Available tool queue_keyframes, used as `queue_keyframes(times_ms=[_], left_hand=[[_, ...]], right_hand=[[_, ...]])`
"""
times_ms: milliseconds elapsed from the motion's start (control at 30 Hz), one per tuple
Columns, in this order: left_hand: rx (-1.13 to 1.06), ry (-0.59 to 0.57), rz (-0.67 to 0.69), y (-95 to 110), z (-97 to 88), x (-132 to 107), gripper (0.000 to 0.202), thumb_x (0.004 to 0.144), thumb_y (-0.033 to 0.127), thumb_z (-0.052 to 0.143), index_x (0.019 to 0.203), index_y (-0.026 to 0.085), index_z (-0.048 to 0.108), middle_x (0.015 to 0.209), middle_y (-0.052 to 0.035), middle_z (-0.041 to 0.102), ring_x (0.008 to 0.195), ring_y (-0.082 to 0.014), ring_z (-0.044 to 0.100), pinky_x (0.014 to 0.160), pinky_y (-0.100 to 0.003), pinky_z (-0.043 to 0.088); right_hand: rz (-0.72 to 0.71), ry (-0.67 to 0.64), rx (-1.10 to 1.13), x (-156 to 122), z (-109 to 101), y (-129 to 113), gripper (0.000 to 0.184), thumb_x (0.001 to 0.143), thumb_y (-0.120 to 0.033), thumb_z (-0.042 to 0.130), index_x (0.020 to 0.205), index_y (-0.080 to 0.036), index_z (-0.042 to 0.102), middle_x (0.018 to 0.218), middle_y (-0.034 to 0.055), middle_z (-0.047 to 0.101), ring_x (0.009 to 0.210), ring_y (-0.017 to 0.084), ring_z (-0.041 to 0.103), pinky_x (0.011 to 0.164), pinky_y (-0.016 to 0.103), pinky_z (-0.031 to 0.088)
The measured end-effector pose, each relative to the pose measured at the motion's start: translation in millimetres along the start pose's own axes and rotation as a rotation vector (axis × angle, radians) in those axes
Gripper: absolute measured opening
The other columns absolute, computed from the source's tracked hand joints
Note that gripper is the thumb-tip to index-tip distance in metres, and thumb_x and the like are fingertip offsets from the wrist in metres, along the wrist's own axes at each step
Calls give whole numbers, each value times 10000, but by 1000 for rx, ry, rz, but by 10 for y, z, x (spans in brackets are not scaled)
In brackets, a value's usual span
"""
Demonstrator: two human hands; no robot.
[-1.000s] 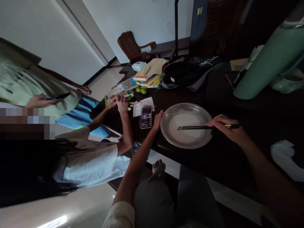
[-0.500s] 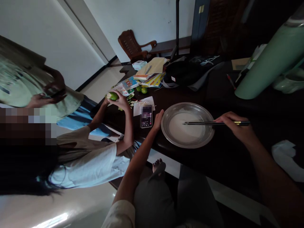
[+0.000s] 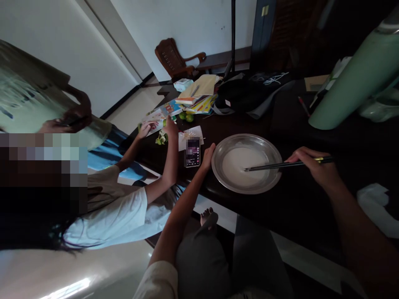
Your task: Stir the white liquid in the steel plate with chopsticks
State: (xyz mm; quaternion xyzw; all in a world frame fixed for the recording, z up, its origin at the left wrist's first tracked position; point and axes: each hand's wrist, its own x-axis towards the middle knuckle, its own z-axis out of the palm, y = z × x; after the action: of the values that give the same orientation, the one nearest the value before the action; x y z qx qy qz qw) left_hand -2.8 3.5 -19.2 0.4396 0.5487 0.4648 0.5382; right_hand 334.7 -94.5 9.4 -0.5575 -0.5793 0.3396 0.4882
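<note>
A round metal bowl (image 3: 218,179) stands on the dark table in front of me, with a milky white liquid (image 3: 238,162) in it. At the bowl's left side my left hand (image 3: 208,157) grips the rim; the thumb shows and the other fingers are mostly hidden. My right hand (image 3: 316,164), to the right of the bowl, is closed around a pair of dark chopsticks (image 3: 277,165). Their tips dip into the liquid near the bowl's middle, and the shafts pass over the right rim.
Left of the bowl lies a phone (image 3: 192,152) with a lit screen. A co-worker's hand (image 3: 171,126) is near green fruits (image 3: 188,118) and peelings (image 3: 161,137). Books (image 3: 199,101) and a black bag (image 3: 243,95) lie behind. A green bottle (image 3: 349,83) stands at right.
The chopstick tips have shifted slightly right and toward me in the liquid, and my right hand has moved a little right. The co-worker's raised green fruit has been lowered toward the table.
</note>
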Motion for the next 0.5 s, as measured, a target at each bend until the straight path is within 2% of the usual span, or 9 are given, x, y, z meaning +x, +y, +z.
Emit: queue_keyframes(times_ms=[67,133,300,367,500], left_hand=[[-2,4,6,-2,-1,-1,553,878,588,733,561,189,518,537,39,466,561,-110,393,565,-271,337],[4,4,4,-4,-7,-4,568,875,600,729,554,189,506,533,43,454,556,-106,385,563,-267,332],[9,-22,16,-13,-17,-10,581,880,638,712,562,190,523,553,32,471,555,-109,399,564,-272,346],[5,-26,16,-15,-15,-11,577,897,623,700,559,188,525,557,28,474,554,-109,399,562,-274,343],[-2,-1,6,-13,-17,-3,555,916,566,707,552,190,521,562,31,465,553,-110,397,565,-277,339]], right_hand=[[-16,-77,-2,-6,34,-14,448,867,-664,666,692,-268,781,800,47,780,818,251,728,840,409,542],[-34,-95,-22,-6,56,-21,413,850,-655,689,735,-275,803,846,49,790,861,260,733,856,415,547],[-12,59,-3,-2,-21,10,419,887,-619,665,666,-279,766,775,32,757,806,237,711,849,403,526],[-11,16,21,-10,-17,30,434,900,-617,650,652,-277,760,767,32,753,796,236,710,847,404,522],[-38,-111,-6,-16,67,46,359,871,-601,686,744,-290,812,859,37,777,873,252,727,878,415,535]])
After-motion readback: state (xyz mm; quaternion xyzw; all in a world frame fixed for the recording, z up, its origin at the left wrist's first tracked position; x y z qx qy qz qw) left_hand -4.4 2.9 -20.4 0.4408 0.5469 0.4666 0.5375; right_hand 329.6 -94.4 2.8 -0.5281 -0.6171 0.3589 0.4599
